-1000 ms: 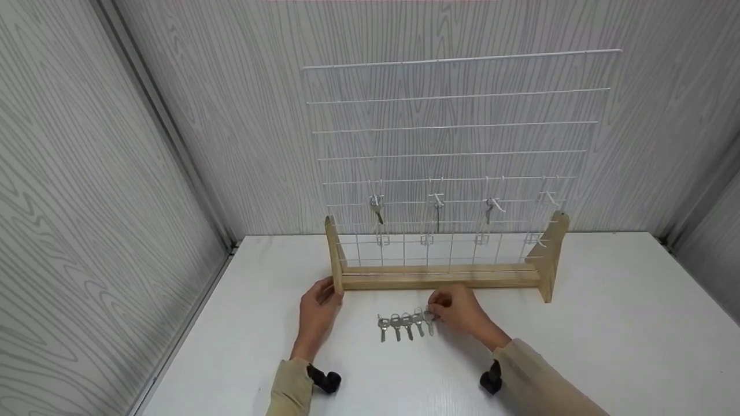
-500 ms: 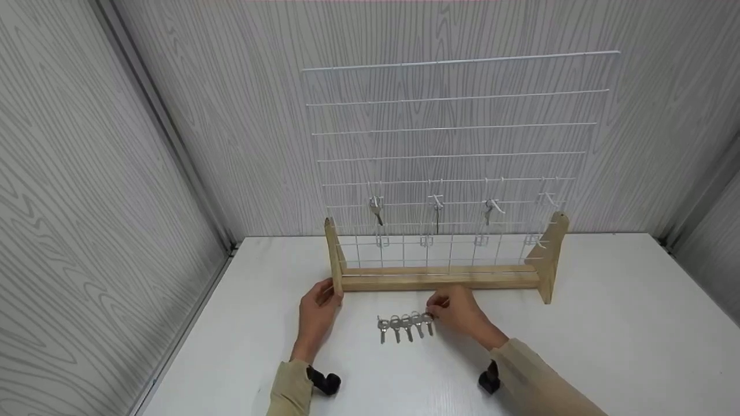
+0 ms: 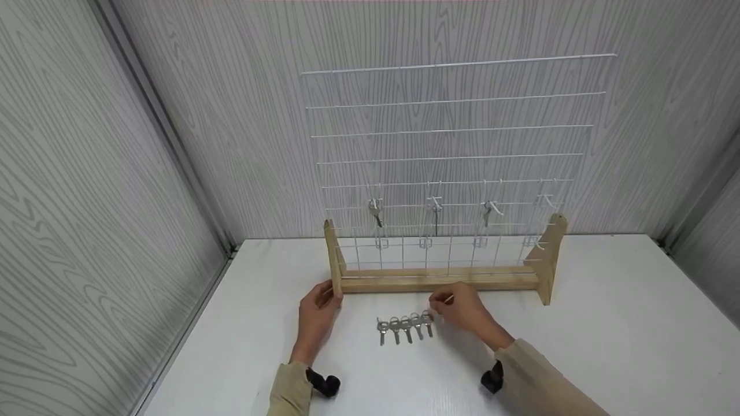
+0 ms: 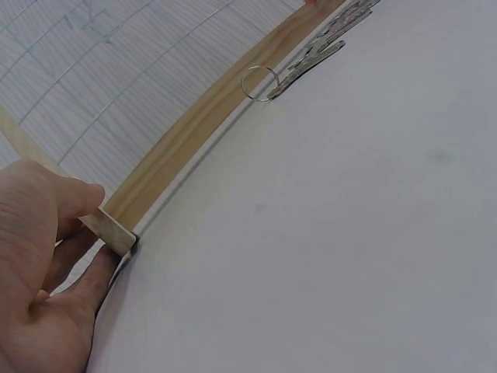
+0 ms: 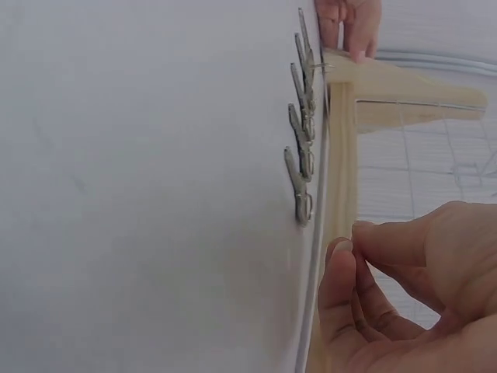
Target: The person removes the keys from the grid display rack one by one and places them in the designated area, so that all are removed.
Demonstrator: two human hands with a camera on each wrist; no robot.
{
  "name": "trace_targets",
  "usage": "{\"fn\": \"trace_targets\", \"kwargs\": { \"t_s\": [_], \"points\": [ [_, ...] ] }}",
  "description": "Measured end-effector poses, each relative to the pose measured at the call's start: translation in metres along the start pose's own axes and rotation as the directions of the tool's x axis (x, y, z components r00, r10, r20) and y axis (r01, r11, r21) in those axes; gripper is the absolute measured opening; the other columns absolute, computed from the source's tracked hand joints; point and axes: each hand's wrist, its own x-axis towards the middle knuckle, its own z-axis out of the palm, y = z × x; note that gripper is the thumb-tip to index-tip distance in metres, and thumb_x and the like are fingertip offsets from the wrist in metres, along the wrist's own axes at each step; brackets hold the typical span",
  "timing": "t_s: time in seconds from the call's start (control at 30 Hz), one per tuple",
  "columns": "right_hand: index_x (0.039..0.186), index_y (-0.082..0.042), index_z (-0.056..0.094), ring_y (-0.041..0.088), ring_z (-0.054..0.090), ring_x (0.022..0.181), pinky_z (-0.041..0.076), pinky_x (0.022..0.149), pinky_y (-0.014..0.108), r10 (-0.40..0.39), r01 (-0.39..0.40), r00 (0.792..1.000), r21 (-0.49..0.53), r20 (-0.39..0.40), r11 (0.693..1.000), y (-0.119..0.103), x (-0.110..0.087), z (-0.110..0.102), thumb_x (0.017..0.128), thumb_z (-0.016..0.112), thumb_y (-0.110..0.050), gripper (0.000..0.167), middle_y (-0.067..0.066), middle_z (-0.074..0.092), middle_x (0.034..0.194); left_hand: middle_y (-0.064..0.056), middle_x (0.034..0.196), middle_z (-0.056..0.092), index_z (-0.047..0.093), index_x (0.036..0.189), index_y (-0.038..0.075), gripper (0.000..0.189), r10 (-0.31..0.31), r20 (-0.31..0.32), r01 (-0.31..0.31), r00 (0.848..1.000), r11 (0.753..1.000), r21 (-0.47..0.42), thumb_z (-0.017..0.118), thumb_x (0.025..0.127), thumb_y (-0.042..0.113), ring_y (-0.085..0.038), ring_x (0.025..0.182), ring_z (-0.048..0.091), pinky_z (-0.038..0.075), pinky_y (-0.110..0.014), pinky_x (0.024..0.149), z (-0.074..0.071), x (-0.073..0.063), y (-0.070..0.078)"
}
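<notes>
A row of several silver keys with small rings lies on the white table, in front of a wire grid rack with wooden feet. My left hand grips the rack's left wooden foot, thumb and fingers on opposite sides of it. My right hand is just right of the row, near the rightmost key. In the right wrist view its curled thumb and forefinger meet at the tips, with no key between them. The wooden base bar runs behind that hand.
Three keys, among them a left one, hang on white hooks of the wire grid. The right wooden foot stands beyond my right hand. Grey wood-patterned panels enclose the table at the back and sides.
My right hand's fingertips have come off the rightmost key's ring and moved slightly right. That key now lies flatter, in line with the others. My left hand stays on the foot.
</notes>
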Motion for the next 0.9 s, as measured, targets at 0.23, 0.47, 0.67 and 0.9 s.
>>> {"fn": "trace_targets", "kwargs": {
  "t_s": [0.23, 0.47, 0.67, 0.9],
  "points": [
    [0.105, -0.005, 0.082, 0.020, 0.072, 0.087, 0.062, 0.069, 0.030, -0.067, 0.067, 0.998, -0.004, -0.019, 0.998, -0.010, -0.006, -0.020, 0.098, 0.076, -0.010, 0.010, 0.008, 0.078, 0.099, -0.021, 0.148, 0.063, 0.063, 0.144, 0.004, 0.042, -0.002, 0.000, 0.002, 1.000, 1.000, -0.007, 0.068, 0.103, 0.007, -0.037, 0.139, 0.061, 0.057, -0.040, 0.112, 0.000, 0.001, 0.001],
    [0.106, -0.009, 0.082, 0.019, 0.073, 0.088, 0.063, 0.069, 0.028, -0.119, 0.120, 0.992, 0.003, -0.032, 0.993, -0.022, -0.015, -0.039, 0.100, 0.075, -0.011, 0.009, 0.006, 0.079, 0.099, -0.021, 0.149, 0.062, 0.063, 0.145, 0.005, 0.042, -0.011, 0.017, 0.012, 1.000, 1.000, -0.029, 0.069, 0.103, 0.010, -0.037, 0.139, 0.061, 0.059, -0.041, 0.109, -0.001, 0.001, 0.000],
    [0.105, -0.009, 0.081, 0.021, 0.074, 0.088, 0.062, 0.070, 0.026, -0.182, 0.182, 0.981, -0.006, -0.067, 0.983, -0.035, -0.020, -0.054, 0.099, 0.076, -0.008, 0.008, 0.009, 0.079, 0.101, -0.020, 0.149, 0.063, 0.063, 0.145, 0.005, 0.042, -0.028, 0.013, 0.028, 1.000, 0.999, -0.037, 0.069, 0.103, 0.011, -0.036, 0.139, 0.061, 0.058, -0.042, 0.110, -0.002, 0.001, 0.000],
    [0.109, -0.007, 0.081, 0.022, 0.076, 0.090, 0.062, 0.074, 0.027, -0.196, 0.194, 0.974, -0.031, -0.117, 0.981, -0.046, -0.023, -0.074, 0.100, 0.076, -0.012, 0.011, 0.007, 0.080, 0.102, -0.022, 0.148, 0.062, 0.062, 0.146, 0.004, 0.042, -0.024, 0.024, 0.025, 0.999, 0.999, -0.045, 0.067, 0.104, 0.009, -0.036, 0.138, 0.062, 0.058, -0.042, 0.110, 0.000, 0.001, 0.001]
  ]
}}
